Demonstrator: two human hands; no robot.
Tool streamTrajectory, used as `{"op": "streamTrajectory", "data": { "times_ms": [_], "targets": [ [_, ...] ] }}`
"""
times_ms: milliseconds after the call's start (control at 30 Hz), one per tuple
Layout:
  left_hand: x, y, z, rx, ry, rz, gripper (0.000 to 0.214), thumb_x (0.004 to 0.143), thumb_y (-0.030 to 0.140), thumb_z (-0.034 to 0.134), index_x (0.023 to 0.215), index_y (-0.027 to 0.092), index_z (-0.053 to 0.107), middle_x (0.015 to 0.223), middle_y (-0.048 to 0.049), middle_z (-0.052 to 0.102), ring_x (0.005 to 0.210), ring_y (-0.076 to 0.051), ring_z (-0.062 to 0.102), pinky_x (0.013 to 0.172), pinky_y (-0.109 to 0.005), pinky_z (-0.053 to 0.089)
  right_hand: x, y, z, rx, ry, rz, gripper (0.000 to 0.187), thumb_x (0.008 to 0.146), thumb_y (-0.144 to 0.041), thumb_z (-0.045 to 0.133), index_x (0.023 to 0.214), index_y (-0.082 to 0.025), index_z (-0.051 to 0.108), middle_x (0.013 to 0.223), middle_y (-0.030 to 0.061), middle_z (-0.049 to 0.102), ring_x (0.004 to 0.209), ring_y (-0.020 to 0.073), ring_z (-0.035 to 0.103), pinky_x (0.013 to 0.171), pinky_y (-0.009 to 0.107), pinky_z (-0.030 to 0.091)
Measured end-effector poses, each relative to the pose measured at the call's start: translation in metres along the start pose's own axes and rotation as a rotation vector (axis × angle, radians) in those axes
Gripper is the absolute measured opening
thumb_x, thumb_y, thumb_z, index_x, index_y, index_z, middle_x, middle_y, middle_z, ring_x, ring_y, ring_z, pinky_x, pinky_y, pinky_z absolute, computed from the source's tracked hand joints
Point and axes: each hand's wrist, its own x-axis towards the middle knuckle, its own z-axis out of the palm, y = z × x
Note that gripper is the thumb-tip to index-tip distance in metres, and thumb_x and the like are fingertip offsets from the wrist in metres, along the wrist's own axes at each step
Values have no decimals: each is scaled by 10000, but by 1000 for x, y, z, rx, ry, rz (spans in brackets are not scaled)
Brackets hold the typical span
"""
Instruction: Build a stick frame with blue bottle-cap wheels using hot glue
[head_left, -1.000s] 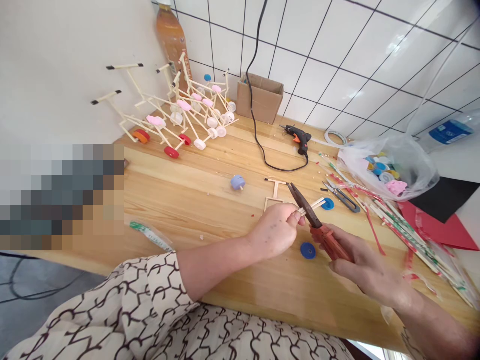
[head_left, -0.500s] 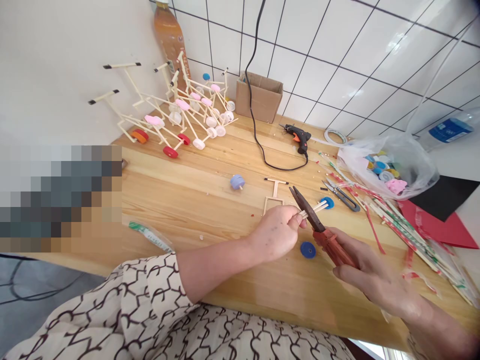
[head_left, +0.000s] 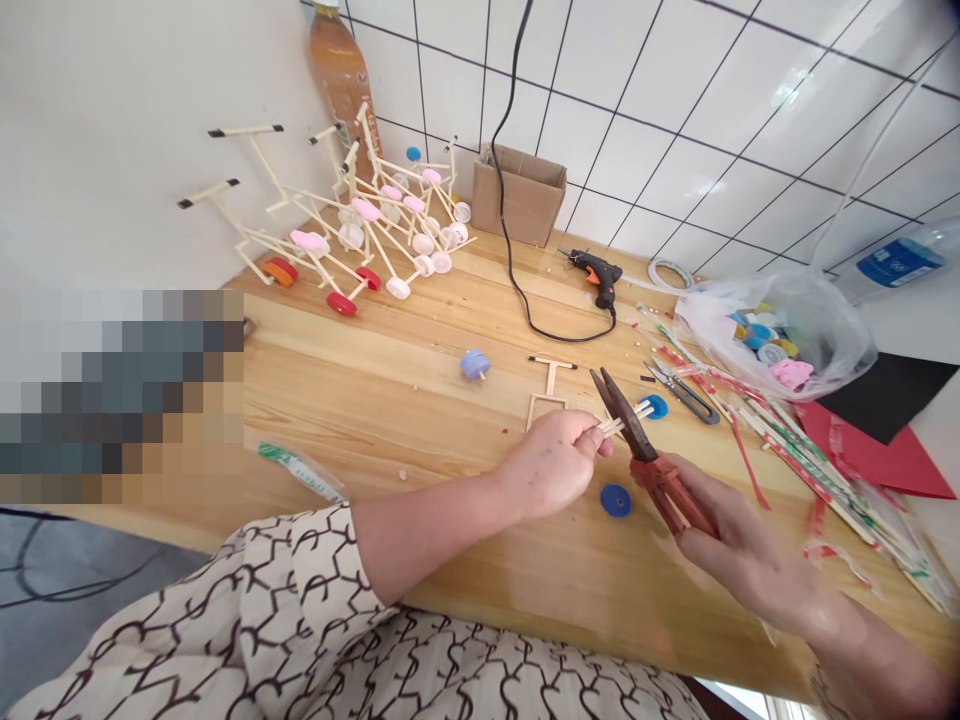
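Between the thumb and fingers of my left hand [head_left: 559, 465] are thin wooden sticks [head_left: 613, 427], pointing right. My right hand [head_left: 739, 525] is wrapped round the red handles of a pair of pliers [head_left: 651, 462]. The pliers' dark jaws cross the sticks just beyond my left fingertips; whether they bite into the wood I cannot tell. Behind my left hand lies a small stick frame [head_left: 551, 385] with a black-tipped crossbar. One blue bottle cap [head_left: 655, 406] is behind the stick ends, and another blue cap [head_left: 616, 500] lies between my hands. A purple wheel-like piece [head_left: 474, 364] rests farther left.
Stick models with cap wheels [head_left: 360, 225] crowd the back left by a bottle [head_left: 337, 70]. A cardboard box [head_left: 519, 195], a glue gun [head_left: 596, 275] and thread snips [head_left: 684, 390] lie behind. At right are a bag of caps [head_left: 780, 330] and wrapped sticks [head_left: 832, 480].
The pliers have shifted slightly right along the sticks, toward their free ends, and the handles look a bit wider apart. My left hand has stayed nearly still.
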Motion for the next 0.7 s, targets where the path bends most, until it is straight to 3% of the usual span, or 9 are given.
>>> {"op": "streamTrajectory", "data": {
  "times_ms": [233,700],
  "targets": [
    [0,0,1,34,13,15,265,882,232,370,696,153,542,496,51,367,460,-91,319,478,-220,281,-1,0,2,5,-18,8,632,648,-161,463,1277,-220,442,1280,86,539,1170,285,504,1028,448,342],
    [1,0,0,84,22,18,259,882,215,371,699,154,544,532,45,397,506,-101,367,559,-229,342,3,3,7,-65,34,25,639,628,-181,446,1267,-183,447,1257,107,551,1086,287,551,890,408,454]
  ]
}}
